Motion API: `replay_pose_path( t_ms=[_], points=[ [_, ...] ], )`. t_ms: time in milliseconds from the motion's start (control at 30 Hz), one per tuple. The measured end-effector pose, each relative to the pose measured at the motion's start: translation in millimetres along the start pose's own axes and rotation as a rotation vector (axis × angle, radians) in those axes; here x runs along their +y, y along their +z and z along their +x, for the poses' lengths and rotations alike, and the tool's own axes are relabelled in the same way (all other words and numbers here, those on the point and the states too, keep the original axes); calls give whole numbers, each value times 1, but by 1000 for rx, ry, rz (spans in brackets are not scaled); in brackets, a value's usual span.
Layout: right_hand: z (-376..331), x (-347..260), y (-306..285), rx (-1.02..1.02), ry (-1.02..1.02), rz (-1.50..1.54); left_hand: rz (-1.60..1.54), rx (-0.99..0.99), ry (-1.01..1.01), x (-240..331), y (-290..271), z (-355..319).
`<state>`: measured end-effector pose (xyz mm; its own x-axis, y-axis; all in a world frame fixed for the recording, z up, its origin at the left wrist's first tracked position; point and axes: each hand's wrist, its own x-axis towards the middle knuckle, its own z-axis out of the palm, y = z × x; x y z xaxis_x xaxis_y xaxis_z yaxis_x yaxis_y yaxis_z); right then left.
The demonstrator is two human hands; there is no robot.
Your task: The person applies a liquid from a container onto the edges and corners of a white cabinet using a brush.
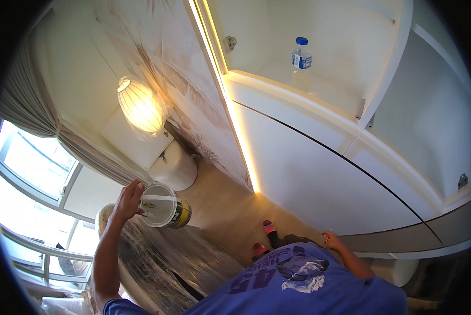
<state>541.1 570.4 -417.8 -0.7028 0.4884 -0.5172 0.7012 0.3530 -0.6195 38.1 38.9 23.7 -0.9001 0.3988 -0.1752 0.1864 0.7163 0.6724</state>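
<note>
Our left hand [129,201] is closed at the edge of the open bucket [168,212], left of centre in the frame; we judge picking up done, letting go not yet; at lower right, our right hand [332,242] pinches a thin stick [329,232] we cannot identify

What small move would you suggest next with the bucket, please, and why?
Perhaps steady the bucket: only the left hand appears to hold it, beside what looks like plastic-covered furniture, while the right hand is well away from it.
</note>
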Motion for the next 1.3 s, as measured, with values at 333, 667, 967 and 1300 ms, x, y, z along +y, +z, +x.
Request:
replay_pose_path(
  t_ms=[333,667,967,1300],
  points=[
    [23,-156,-93,176,-436,-129,-78,181,-113,63,32,-56],
    [67,-280,-101,-543,-523,219,-541,288,-332,136,114,-142],
    [-16,-382,-140,-909,-807,536,-818,173,-451,187,174,-201],
    [-85,-468,-35,-871,-1698,-422,-641,-10,-488,172,189,-195]
  ],
)
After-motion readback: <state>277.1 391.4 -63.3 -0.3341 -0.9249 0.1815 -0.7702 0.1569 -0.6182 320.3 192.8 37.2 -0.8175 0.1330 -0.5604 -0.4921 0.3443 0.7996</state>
